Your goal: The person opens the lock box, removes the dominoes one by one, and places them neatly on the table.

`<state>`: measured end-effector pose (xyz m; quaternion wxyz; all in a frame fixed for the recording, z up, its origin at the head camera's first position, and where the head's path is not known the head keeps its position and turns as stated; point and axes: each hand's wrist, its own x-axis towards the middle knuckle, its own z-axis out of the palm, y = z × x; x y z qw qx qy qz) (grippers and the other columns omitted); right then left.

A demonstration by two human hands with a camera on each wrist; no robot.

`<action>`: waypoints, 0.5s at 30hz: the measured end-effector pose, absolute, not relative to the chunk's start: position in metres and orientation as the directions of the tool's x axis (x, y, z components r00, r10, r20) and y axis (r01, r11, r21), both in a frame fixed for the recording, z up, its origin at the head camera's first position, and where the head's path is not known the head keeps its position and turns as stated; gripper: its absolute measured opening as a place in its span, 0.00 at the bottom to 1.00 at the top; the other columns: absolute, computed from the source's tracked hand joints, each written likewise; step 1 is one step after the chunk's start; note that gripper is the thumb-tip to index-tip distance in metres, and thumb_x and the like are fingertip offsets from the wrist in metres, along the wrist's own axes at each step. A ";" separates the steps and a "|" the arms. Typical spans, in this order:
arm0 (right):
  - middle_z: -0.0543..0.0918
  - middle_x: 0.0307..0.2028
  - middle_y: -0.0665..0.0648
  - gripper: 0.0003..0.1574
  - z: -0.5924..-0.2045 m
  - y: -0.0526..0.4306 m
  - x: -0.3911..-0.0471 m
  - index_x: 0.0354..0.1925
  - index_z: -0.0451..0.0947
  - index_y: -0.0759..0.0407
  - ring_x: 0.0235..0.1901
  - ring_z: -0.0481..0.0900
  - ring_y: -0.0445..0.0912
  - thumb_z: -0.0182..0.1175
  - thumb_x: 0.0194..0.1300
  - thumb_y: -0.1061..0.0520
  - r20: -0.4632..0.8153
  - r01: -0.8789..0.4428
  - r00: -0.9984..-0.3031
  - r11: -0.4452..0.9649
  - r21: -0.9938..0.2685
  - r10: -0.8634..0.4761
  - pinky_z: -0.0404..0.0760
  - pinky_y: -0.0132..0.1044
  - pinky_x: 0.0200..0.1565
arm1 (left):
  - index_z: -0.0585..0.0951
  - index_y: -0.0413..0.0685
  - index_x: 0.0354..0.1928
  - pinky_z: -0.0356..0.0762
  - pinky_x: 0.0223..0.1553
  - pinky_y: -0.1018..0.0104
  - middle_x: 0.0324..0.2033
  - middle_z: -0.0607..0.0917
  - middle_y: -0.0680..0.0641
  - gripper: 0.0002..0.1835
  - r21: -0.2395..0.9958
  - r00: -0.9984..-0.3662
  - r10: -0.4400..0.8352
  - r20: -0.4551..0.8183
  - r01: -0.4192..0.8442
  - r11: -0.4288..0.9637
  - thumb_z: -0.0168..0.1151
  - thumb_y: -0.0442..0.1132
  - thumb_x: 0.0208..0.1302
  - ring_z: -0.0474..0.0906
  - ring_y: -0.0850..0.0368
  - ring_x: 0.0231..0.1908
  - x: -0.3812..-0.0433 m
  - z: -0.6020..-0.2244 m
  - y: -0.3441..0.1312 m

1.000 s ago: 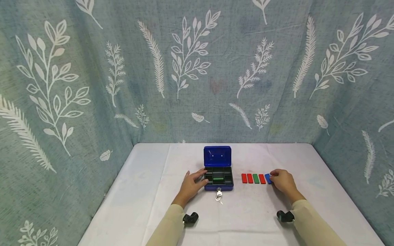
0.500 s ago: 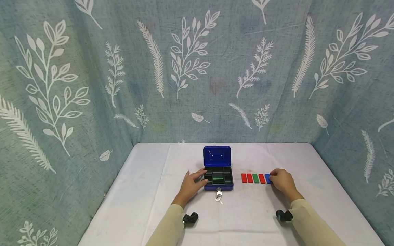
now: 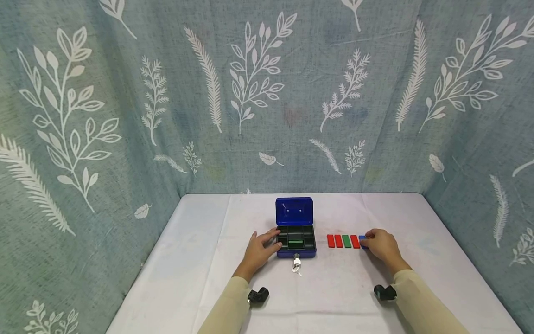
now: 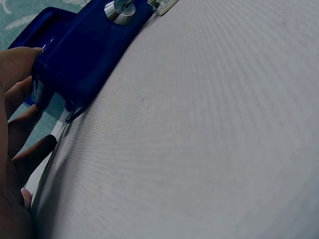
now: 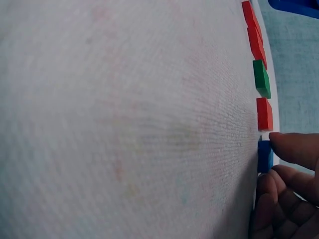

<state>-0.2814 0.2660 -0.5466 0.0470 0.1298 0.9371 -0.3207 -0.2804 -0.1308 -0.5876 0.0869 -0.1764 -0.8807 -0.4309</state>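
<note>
A blue cash box [image 3: 306, 254] stands with its lid [image 3: 294, 211] raised, showing a black compartment tray [image 3: 308, 230]. One green piece [image 3: 296, 241] lies in the tray's front middle part. My left hand [image 3: 259, 253] rests its spread fingers and thumb against the box's left side. To the right, my right hand [image 3: 383, 244] pinches a small blue block [image 5: 263, 157] between thumb and finger. This block is at the right end of a row, beside a red block [image 3: 355, 241]; a small gap separates them. My right fingers partly hide it in the head view.
Further left in the row come a green block [image 3: 346, 241] and two red blocks, the nearer one to the box being a red block [image 3: 331, 240]. Keys [image 3: 296, 267] hang from the lock at the box's front. A patterned curtain [image 3: 292, 116] encloses the white-covered table [image 3: 208, 278].
The blue block was slanted a second ago and then stood straighter, in line with the row. My right fingers have shifted slightly left over it. My left hand has stayed on the box.
</note>
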 end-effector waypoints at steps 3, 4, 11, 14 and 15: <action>0.81 0.44 0.67 0.23 -0.547 0.266 -0.281 0.48 0.79 0.70 0.43 0.76 0.59 0.68 0.59 0.55 -0.171 0.268 -0.963 0.763 -0.588 0.207 0.76 0.57 0.47 | 0.80 0.54 0.60 0.38 0.71 0.43 0.62 0.76 0.54 0.26 0.727 -0.922 0.235 0.308 0.387 0.566 0.65 0.54 0.61 0.70 0.53 0.63 -0.281 -0.589 -0.131; 0.81 0.44 0.67 0.23 -0.546 0.266 -0.281 0.48 0.79 0.70 0.43 0.76 0.59 0.68 0.59 0.55 -0.170 0.267 -0.964 0.764 -0.588 0.206 0.76 0.57 0.47 | 0.80 0.54 0.60 0.38 0.71 0.42 0.62 0.76 0.54 0.26 0.728 -0.922 0.236 0.307 0.387 0.565 0.65 0.54 0.61 0.70 0.53 0.63 -0.281 -0.589 -0.131; 0.80 0.45 0.68 0.23 -0.547 0.266 -0.282 0.48 0.78 0.70 0.43 0.75 0.60 0.67 0.60 0.55 -0.177 0.272 -0.962 0.758 -0.593 0.207 0.76 0.57 0.48 | 0.80 0.55 0.60 0.37 0.72 0.44 0.62 0.76 0.55 0.26 0.735 -0.929 0.229 0.290 0.370 0.568 0.65 0.55 0.61 0.69 0.55 0.64 -0.281 -0.588 -0.131; 0.80 0.45 0.68 0.22 -0.547 0.266 -0.281 0.48 0.79 0.70 0.43 0.75 0.60 0.66 0.60 0.55 -0.173 0.269 -0.963 0.761 -0.590 0.206 0.76 0.58 0.48 | 0.80 0.54 0.60 0.37 0.72 0.43 0.62 0.76 0.54 0.26 0.730 -0.926 0.232 0.298 0.378 0.569 0.64 0.55 0.61 0.70 0.53 0.63 -0.281 -0.588 -0.131; 0.81 0.45 0.68 0.22 -0.547 0.266 -0.282 0.48 0.79 0.70 0.43 0.75 0.60 0.66 0.60 0.55 -0.171 0.269 -0.963 0.763 -0.588 0.207 0.75 0.58 0.48 | 0.80 0.54 0.60 0.38 0.71 0.43 0.62 0.76 0.54 0.26 0.729 -0.925 0.234 0.300 0.380 0.569 0.64 0.55 0.61 0.70 0.53 0.63 -0.281 -0.587 -0.131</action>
